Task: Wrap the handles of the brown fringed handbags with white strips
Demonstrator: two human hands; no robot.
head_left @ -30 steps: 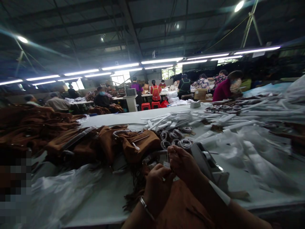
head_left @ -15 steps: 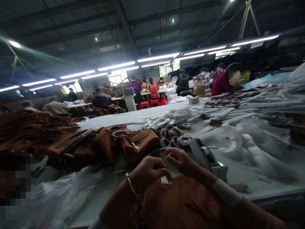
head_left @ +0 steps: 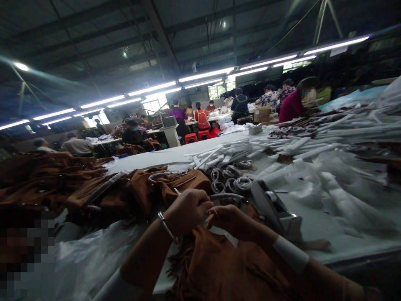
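My left hand (head_left: 188, 212) is closed, with its fingertips meeting those of my right hand (head_left: 230, 221). The right fingers are bent in a pinch; a thin pale bit shows between the two hands, too small to name. Below them lies a brown fringed bag (head_left: 238, 267), close in front of me. A small white piece (head_left: 231, 239) shows on the bag just under my right hand. Right of my hands stands a grey tape dispenser (head_left: 272, 209). Behind my hands, a wrapped handle (head_left: 227, 195) curves over the table.
More brown bags (head_left: 175, 184) lie behind and left, by a larger brown pile (head_left: 40, 179). Wrapped coils (head_left: 232, 184) and white strips (head_left: 219, 152) cover the middle. Clear plastic (head_left: 94, 255) lies front left, more plastic sheeting (head_left: 338, 188) at right. People work at tables further back.
My left hand has risen off the bag, and my right hand has come down to meet it fingertip to fingertip. The wrapped handle behind them now shows more.
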